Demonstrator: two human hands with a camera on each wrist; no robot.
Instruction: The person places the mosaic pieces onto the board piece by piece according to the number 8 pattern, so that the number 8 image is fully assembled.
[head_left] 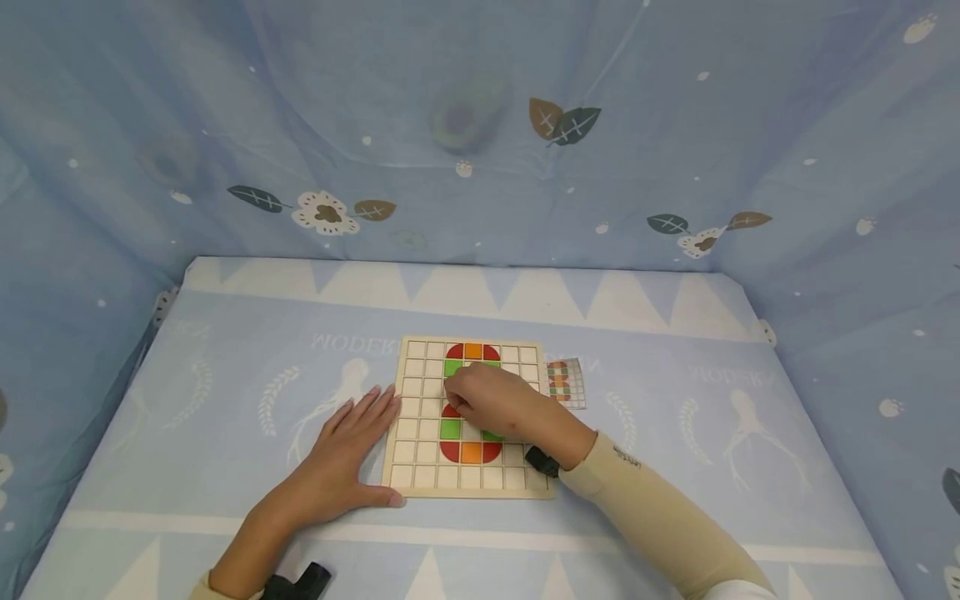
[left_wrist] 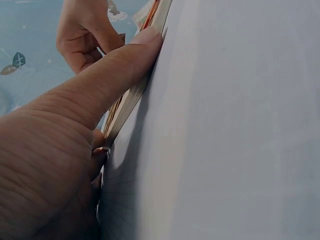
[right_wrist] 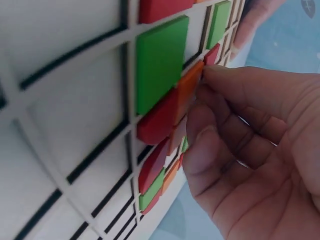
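Note:
A square wooden grid board (head_left: 420, 479) lies on the table, with red, green and orange tiles forming a pattern in its middle columns. My left hand (head_left: 341, 462) steadies the board, fingers spread along its left side and the thumb at its near left corner. Over the middle of the board, my right hand (head_left: 495, 400) pinches with curled fingers. A small brownish tile (left_wrist: 122, 38) shows at its fingertips in the left wrist view. In the right wrist view those fingertips are right at an orange tile (right_wrist: 190, 90), near a green tile (right_wrist: 160, 65). My right hand hides part of the pattern.
A small pattern card (head_left: 570, 383) with a matching coloured grid lies against the board's right side. Pale blue printed cloth (head_left: 675, 383) covers the table, and a blue curtain (head_left: 480, 133) hangs behind and at both sides.

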